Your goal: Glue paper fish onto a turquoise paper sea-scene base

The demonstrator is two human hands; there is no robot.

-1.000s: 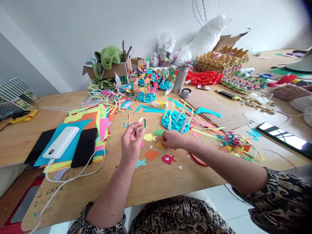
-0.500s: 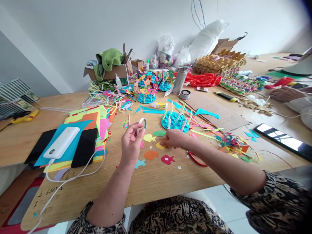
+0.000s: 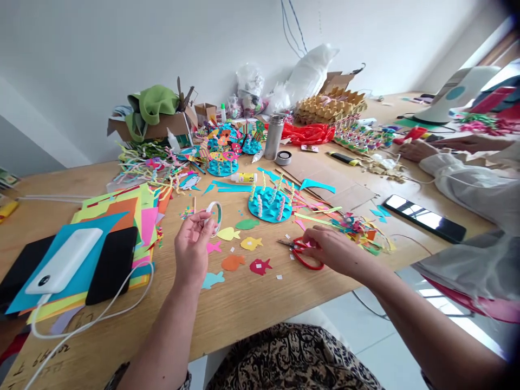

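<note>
My left hand [image 3: 192, 244] pinches a narrow roll of white tape [image 3: 220, 218] upright above the table. To the right, my right hand [image 3: 335, 249] has its fingers on the handles of red scissors [image 3: 309, 265], which lie on the table with blades pointing left. Between my hands are paper fish: a yellow fish [image 3: 252, 243], a red fish [image 3: 266, 266], an orange fish [image 3: 233, 262], a light blue fish [image 3: 213, 279], a pale yellow fish [image 3: 228, 233] and a partly hidden pink fish [image 3: 213, 247]. A green paper shape [image 3: 247, 224] lies behind them. Small white squares sit on some fish and the table.
Behind the fish stands a blue bumpy base [image 3: 266, 206] with twisted stalks. Coloured paper, a power bank [image 3: 65, 260] and a phone [image 3: 111, 265] lie left. Another phone [image 3: 424, 218] and paper scraps lie right. A co-worker's hands [image 3: 418, 150] are at far right.
My right hand has left the yellow fish and moved right and nearer to me, onto the scissors. My left hand still holds the tape roll. The view has turned to the right.
</note>
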